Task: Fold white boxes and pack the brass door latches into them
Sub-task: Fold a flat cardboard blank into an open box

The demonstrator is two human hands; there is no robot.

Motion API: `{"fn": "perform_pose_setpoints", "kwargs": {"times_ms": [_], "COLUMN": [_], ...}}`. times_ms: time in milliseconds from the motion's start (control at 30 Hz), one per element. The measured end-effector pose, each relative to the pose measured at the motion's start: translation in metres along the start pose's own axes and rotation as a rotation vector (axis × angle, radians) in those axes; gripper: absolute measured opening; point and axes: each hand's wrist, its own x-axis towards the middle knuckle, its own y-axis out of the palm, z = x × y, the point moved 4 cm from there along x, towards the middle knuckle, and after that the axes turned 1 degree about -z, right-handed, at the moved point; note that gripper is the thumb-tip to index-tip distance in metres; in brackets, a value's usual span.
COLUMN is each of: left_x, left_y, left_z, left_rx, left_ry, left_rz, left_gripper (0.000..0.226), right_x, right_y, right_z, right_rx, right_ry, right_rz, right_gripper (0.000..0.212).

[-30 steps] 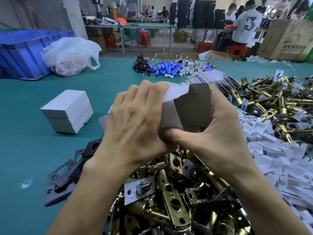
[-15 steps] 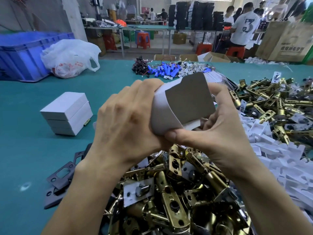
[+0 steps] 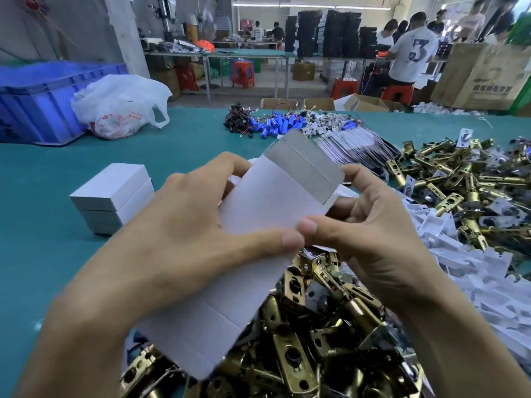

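Squaring up one box blank (image 3: 258, 219) is the step in hand, as I read it. It is held in the air over the near heap of brass door latches (image 3: 310, 334), mostly flat, white face up, grey flap (image 3: 304, 165) open at the far end.

Left hand (image 3: 178, 242): grasping the blank, thumb across the white face, fingers curled behind the left edge. Right hand (image 3: 373, 237): pinching the right edge, thumb tip just beside the left thumb tip.

My judgement on doing it well: push the two long edges toward each other so the sleeve pops square, thumbs off the score lines, then close the near end before tucking the grey flap. Card looks thin; a hard squeeze could crease a panel. I would keep it clear of the latches so corners do not snag.

Counts: blank in hand, 1. Closed boxes (image 3: 112, 196) stacked on the desk (image 3: 43, 239) at left, 2. Latch heaps, 2: near one under the hands, far heap (image 3: 459, 179) at right; single latches too many to count. Fanned flat blanks (image 3: 353, 147) beyond the hands: one stack, number unreadable. White inserts (image 3: 465, 271) at right: loose pile, uncounted.
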Motion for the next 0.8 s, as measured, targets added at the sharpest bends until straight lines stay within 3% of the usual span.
{"fn": "perform_pose_setpoints", "kwargs": {"times_ms": [100, 200, 300, 433, 533, 633, 800], "left_x": [0.0, 0.003, 0.008, 0.011, 0.012, 0.012, 0.008], "left_y": [0.004, 0.016, 0.031, 0.043, 0.044, 0.038, 0.027], "left_z": [0.005, 0.005, 0.002, 0.001, 0.001, 0.001, -0.014], "left_rx": [-0.38, -0.59, -0.687, -0.793, -0.818, -0.843, -0.791], "left_ry": [-0.111, -0.179, -0.2, -0.183, -0.127, -0.042, 0.345], "left_rz": [0.12, 0.117, 0.089, 0.032, 0.026, -0.023, -0.108], "left_gripper": [0.051, 0.059, 0.069, 0.064, 0.061, 0.064, 0.069], "right_x": [0.002, 0.002, 0.002, 0.0, -0.001, -0.001, -0.002], "right_y": [-0.001, -0.005, -0.008, -0.011, -0.009, -0.007, -0.007], "right_z": [0.003, 0.003, 0.002, 0.001, 0.001, 0.009, 0.026], "right_rx": [0.06, 0.099, 0.094, -0.008, -0.058, -0.012, 0.007], "right_ry": [0.006, 0.005, -0.011, -0.002, -0.027, -0.137, -0.332], "right_rz": [-0.072, -0.241, -0.318, -0.329, -0.29, -0.242, -0.161], "right_gripper": [0.072, 0.08, 0.061, 0.035, 0.027, 0.033, 0.039]}}
